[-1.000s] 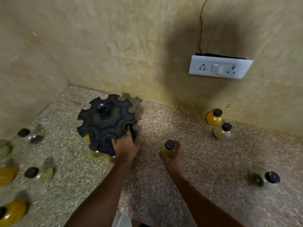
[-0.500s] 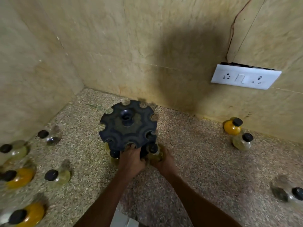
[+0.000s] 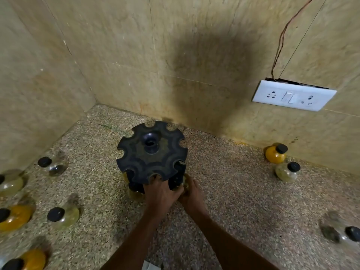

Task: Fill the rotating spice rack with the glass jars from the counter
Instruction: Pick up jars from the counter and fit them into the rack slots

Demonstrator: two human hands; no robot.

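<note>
- At the far left edge of the speckled counter lie some jars. A pale jar is cut off by the edge, and below it is an orange jar.
- Down in the left corner sits another orange jar with a black cap.
- A little to the right is a clear jar with dark stuff inside. It sits near the left wall.
- Below that one is a pale green jar with a black cap.
- In the middle stands the black spice rack. It is round with notches all around its edge. It is close to the back wall corner.
- A yellow jar sits low in the rack on the near left side.
- The left hand rests on the near edge of the rack, fingers curled over the rim.
- The right hand is just beside it, wrapped around a jar with a black cap. That jar is pushed against the rack's lower right side. I cannot tell if it is all the way in its slot.
- To the right, near the back wall, stand a bright orange jar and a pale jar next to it, close together.
- Above them on the wall is a white switch plate with a thin wire going up.
- At the far right edge lies a dark jar on its side.
</note>
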